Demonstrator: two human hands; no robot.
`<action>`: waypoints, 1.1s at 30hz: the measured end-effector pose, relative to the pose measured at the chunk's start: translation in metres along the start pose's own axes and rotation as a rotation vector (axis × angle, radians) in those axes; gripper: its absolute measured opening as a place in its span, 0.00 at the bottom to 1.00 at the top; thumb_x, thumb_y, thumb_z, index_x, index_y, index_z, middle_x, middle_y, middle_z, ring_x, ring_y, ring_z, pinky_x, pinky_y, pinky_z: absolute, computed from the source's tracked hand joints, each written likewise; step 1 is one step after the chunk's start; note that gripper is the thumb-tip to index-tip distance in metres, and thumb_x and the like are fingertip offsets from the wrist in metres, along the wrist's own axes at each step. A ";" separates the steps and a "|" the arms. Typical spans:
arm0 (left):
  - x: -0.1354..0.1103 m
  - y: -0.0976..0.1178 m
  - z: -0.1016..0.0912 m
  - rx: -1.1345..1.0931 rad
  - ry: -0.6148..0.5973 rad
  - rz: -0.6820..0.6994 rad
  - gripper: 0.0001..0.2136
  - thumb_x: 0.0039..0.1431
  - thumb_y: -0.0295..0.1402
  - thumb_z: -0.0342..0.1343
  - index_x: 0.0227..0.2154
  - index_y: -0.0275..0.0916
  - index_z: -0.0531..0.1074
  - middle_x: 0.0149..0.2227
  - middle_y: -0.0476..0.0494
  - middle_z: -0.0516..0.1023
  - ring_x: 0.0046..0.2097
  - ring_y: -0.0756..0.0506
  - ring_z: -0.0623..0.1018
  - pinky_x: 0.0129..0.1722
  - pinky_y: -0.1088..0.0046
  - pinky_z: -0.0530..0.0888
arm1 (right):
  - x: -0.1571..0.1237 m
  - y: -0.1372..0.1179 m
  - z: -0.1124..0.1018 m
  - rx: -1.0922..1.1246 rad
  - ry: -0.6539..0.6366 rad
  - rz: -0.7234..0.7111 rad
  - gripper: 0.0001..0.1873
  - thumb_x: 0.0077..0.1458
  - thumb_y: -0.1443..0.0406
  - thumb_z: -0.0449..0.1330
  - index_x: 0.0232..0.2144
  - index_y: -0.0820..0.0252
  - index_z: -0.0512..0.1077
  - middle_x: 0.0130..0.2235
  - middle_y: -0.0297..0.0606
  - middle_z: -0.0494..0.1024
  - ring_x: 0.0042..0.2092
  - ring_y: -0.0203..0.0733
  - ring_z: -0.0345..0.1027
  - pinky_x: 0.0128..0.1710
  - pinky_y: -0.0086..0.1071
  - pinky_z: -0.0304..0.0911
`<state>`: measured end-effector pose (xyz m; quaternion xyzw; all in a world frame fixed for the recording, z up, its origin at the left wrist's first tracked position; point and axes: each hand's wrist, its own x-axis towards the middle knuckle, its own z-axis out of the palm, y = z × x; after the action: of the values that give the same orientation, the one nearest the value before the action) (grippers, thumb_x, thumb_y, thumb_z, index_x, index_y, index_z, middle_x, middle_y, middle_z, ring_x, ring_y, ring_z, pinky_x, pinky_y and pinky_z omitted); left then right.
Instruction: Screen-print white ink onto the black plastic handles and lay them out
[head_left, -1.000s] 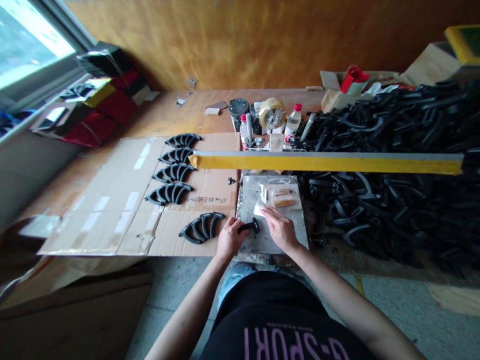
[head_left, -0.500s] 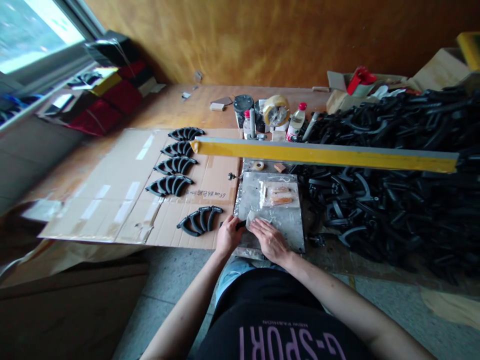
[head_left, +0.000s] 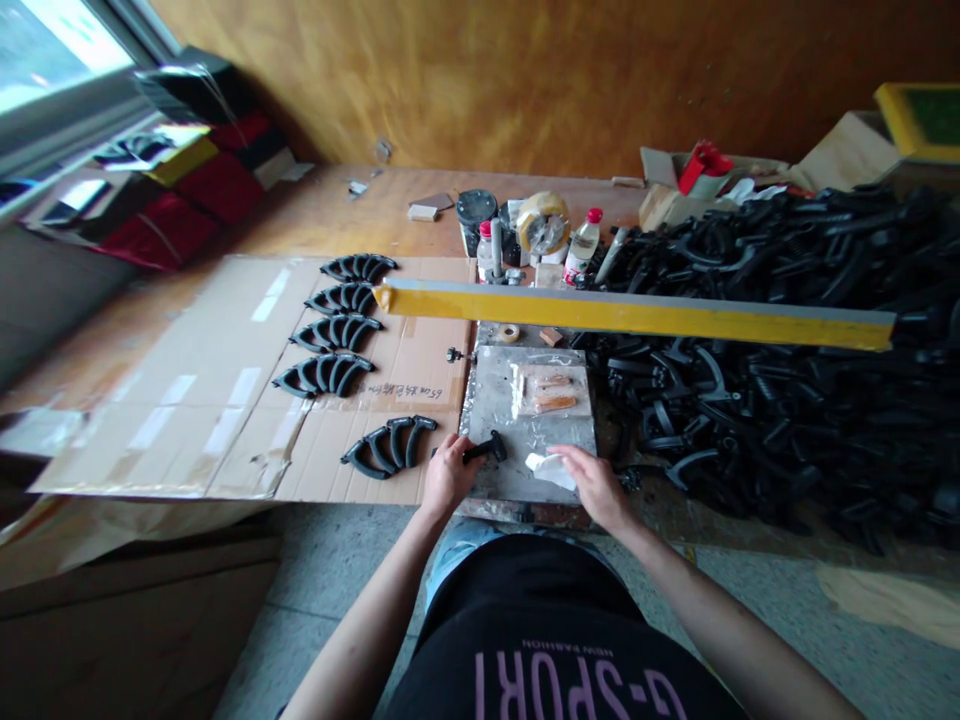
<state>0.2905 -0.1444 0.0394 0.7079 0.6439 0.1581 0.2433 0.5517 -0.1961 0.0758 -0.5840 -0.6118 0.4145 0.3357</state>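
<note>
My left hand (head_left: 450, 472) is closed around one end of a black curved plastic part (head_left: 489, 447), whose wider end points right over the grey metal plate (head_left: 517, 400). On the plate's right side my right hand (head_left: 596, 482) pinches a crumpled white cloth (head_left: 551, 468), apart from the black part. Left of my left hand a short fanned row of black curved parts (head_left: 390, 446) lies on the cardboard sheet (head_left: 217, 330). Farther back on the sheet are several similar rows (head_left: 324, 375). A clear bag with orange-brown pieces (head_left: 553, 392) rests on the plate.
A yellow and grey bar (head_left: 637, 310) spans above the plate. Behind it stand a bottle with a red cap (head_left: 583, 245), a tape roll (head_left: 543, 222) and a black jar (head_left: 477, 212). A large heap of black parts (head_left: 750, 400) covers the right side.
My right hand has moved right with the white cloth, off the black part. That part's wider end now shows uncovered in my left hand. The view has shifted slightly.
</note>
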 end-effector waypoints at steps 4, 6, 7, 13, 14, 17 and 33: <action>-0.002 0.001 -0.007 0.008 -0.037 -0.001 0.06 0.56 0.35 0.59 0.34 0.40 0.72 0.36 0.46 0.74 0.38 0.46 0.76 0.37 0.72 0.69 | 0.013 0.017 -0.042 0.356 0.263 0.249 0.20 0.55 0.56 0.57 0.45 0.60 0.76 0.45 0.44 0.81 0.42 0.50 0.76 0.37 0.37 0.71; -0.002 0.009 -0.011 -0.009 -0.074 -0.001 0.07 0.56 0.39 0.59 0.33 0.41 0.72 0.36 0.46 0.76 0.36 0.46 0.76 0.35 0.73 0.68 | 0.018 0.024 -0.064 0.461 0.376 0.321 0.23 0.50 0.53 0.60 0.45 0.60 0.76 0.44 0.45 0.81 0.41 0.52 0.76 0.35 0.37 0.70; -0.001 0.016 -0.011 -0.021 -0.102 0.001 0.08 0.57 0.40 0.58 0.33 0.41 0.72 0.36 0.47 0.76 0.36 0.46 0.76 0.34 0.74 0.68 | 0.020 0.027 -0.076 0.480 0.433 0.333 0.24 0.48 0.52 0.61 0.45 0.60 0.76 0.44 0.45 0.81 0.41 0.52 0.76 0.34 0.38 0.70; 0.019 0.105 0.024 -0.077 -0.318 0.079 0.08 0.58 0.41 0.56 0.33 0.42 0.74 0.33 0.47 0.80 0.35 0.45 0.79 0.32 0.74 0.66 | 0.058 0.029 -0.158 0.351 0.690 0.103 0.23 0.48 0.56 0.62 0.45 0.59 0.75 0.46 0.44 0.80 0.46 0.52 0.74 0.45 0.41 0.69; 0.025 0.123 0.035 -0.086 -0.338 0.100 0.07 0.57 0.40 0.57 0.32 0.42 0.74 0.33 0.47 0.81 0.35 0.45 0.79 0.33 0.73 0.67 | 0.070 0.029 -0.171 0.322 0.716 0.062 0.22 0.48 0.57 0.61 0.45 0.60 0.76 0.46 0.44 0.80 0.47 0.52 0.74 0.46 0.42 0.69; 0.042 0.166 0.068 -0.151 -0.351 0.167 0.07 0.57 0.37 0.57 0.36 0.41 0.75 0.36 0.45 0.81 0.38 0.45 0.80 0.36 0.72 0.70 | 0.117 0.030 -0.204 0.224 0.773 -0.014 0.20 0.49 0.59 0.57 0.43 0.62 0.77 0.47 0.46 0.79 0.48 0.53 0.73 0.49 0.44 0.67; 0.023 0.109 0.058 -0.254 -0.205 -0.078 0.15 0.57 0.48 0.50 0.32 0.46 0.77 0.30 0.42 0.81 0.27 0.43 0.78 0.31 0.66 0.76 | 0.302 0.048 -0.185 -0.371 0.198 -0.195 0.19 0.57 0.68 0.59 0.51 0.59 0.74 0.45 0.46 0.81 0.43 0.45 0.76 0.46 0.37 0.68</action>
<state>0.4155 -0.1351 0.0489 0.6583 0.6176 0.1555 0.4014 0.7105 0.1235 0.0904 -0.6115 -0.6953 0.2014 0.3194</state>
